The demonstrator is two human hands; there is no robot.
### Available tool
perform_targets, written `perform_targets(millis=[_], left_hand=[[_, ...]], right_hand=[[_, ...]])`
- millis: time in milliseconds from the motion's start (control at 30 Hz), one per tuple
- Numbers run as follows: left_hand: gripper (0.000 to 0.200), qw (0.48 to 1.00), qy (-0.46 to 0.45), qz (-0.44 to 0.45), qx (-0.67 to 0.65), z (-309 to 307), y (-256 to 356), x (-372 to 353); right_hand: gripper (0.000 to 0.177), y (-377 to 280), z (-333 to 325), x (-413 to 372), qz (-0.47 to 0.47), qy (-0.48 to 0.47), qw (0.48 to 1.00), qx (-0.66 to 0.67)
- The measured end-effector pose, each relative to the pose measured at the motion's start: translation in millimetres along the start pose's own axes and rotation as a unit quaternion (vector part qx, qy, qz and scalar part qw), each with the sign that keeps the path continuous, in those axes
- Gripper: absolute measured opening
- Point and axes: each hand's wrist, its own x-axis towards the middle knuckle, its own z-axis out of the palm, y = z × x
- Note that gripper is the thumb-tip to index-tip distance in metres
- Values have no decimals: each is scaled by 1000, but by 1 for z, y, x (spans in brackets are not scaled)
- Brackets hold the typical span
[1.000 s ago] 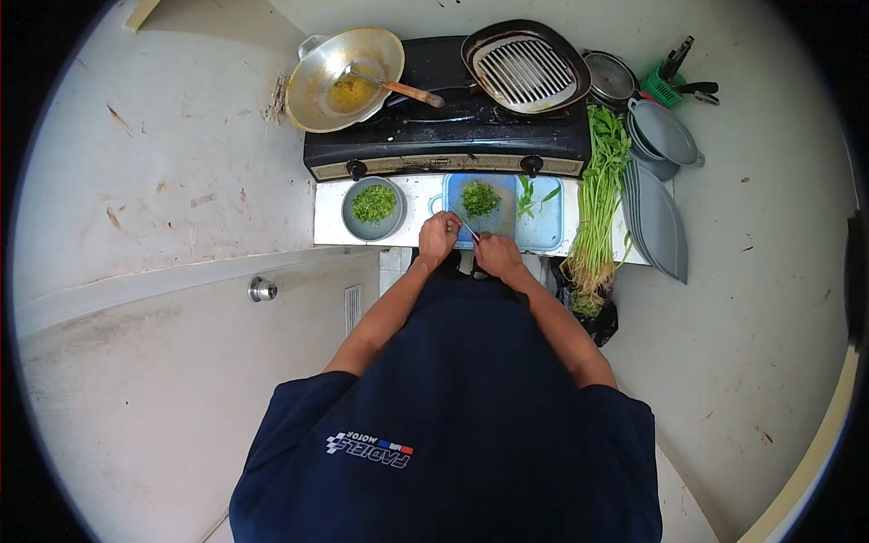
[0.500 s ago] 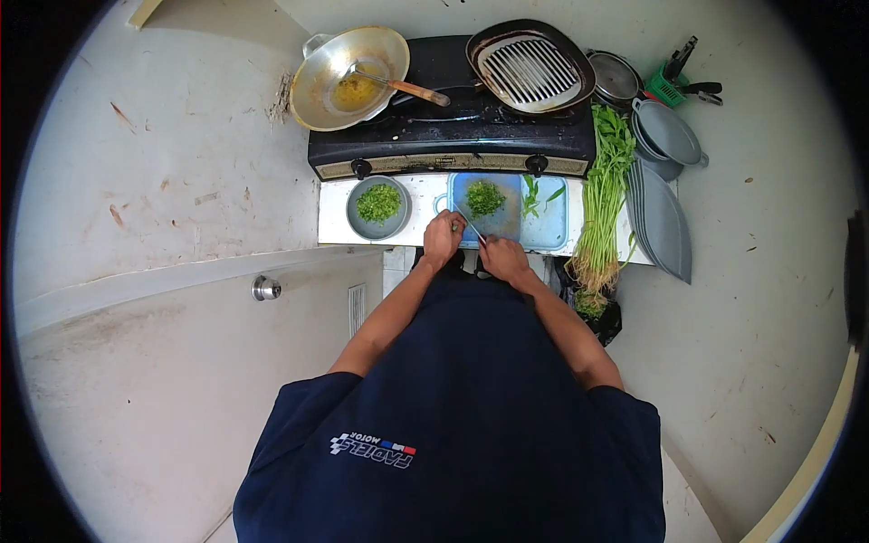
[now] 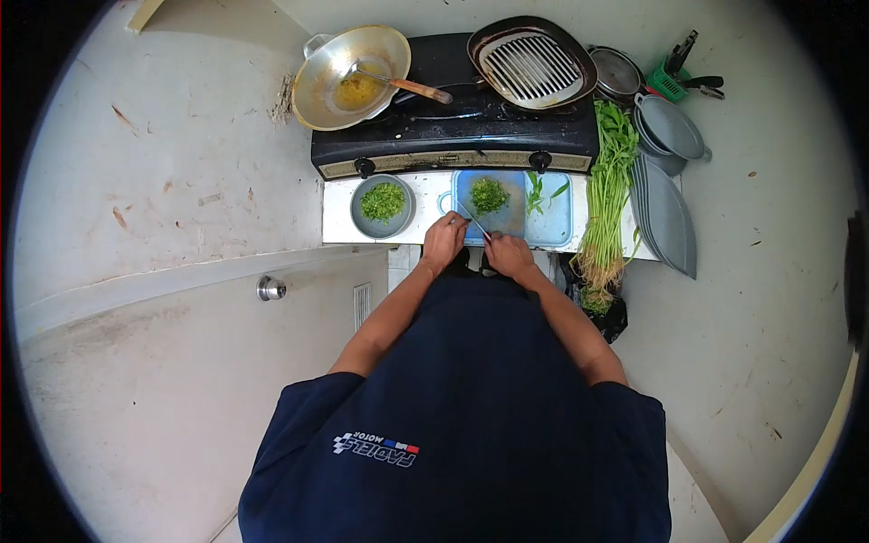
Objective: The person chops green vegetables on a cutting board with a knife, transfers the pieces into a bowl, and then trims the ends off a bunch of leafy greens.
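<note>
My right hand (image 3: 510,254) is closed round the handle of a knife (image 3: 474,219), its blade pointing up and left over the board. The fingers of my left hand (image 3: 444,239) are curled together at the board's near left edge, close to the blade. What they hold is too small to make out. Beneath the knife lies a blue cutting board (image 3: 548,233). A pile of chopped greens (image 3: 489,194) sits on its left half, and a few loose green leaves (image 3: 536,192) lie on its right. Left of the board stands a grey bowl (image 3: 357,217) containing chopped greens.
Behind the board is a black two-burner stove (image 3: 444,136), bearing a wok (image 3: 312,95) with a wooden-handled utensil (image 3: 421,90) and a grill pan (image 3: 534,68). Long leafy stalks (image 3: 608,199) hang over the counter's right end, beside grey plates (image 3: 665,213) and a green utensil basket (image 3: 667,86).
The whole view has shifted slightly. Both hands keep nearly the same place over the board; a bit of green that showed at my left fingertips is less visible now.
</note>
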Motion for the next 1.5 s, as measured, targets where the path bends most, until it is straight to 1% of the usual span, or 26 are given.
perform_targets(millis=[100,200,300,400,500,600,700,800,900,1000,1100,1200,1300,1500], left_hand=[[12,1000,2,-17,-23,3,-3,-1],[12,999,3,-35,-23,3,-1,-1],[12,999,7,-26,-23,1,0,-1],[12,999,0,-40,-15,1,1,-1],[13,999,5,-38,-17,1,0,0],[13,999,2,-33,-9,0,1,0],[12,998,-2,-55,-14,1,3,1],[13,998,-2,-66,-17,2,2,2],[12,998,1,-68,-13,3,1,1],[12,998,4,-67,-22,5,-1,0],[11,997,8,-70,-19,4,1,0],[11,997,11,-68,-19,2,4,0],[12,998,10,-60,-18,1,5,0],[12,998,10,-63,-20,2,6,0]], right_hand=[[43,2,1,0,19,9,1000,21],[43,0,0,1,14,6,1000,16],[42,-3,-5,-1,-3,7,1000,26],[41,-1,0,-3,-23,1,1000,2],[40,-1,0,-3,-18,3,1000,6],[33,-6,-2,3,11,-39,999,-20],[37,-6,5,10,-9,6,1000,-8],[36,-2,5,10,-15,3,1000,-6],[36,4,6,4,-22,8,1000,-3],[36,3,4,2,-6,6,1000,-1],[36,1,-1,2,-8,-8,1000,-3],[36,0,3,1,-27,3,1000,8],[36,-3,-3,0,-13,-24,1000,-4],[36,-5,4,10,-2,-15,1000,-12]])
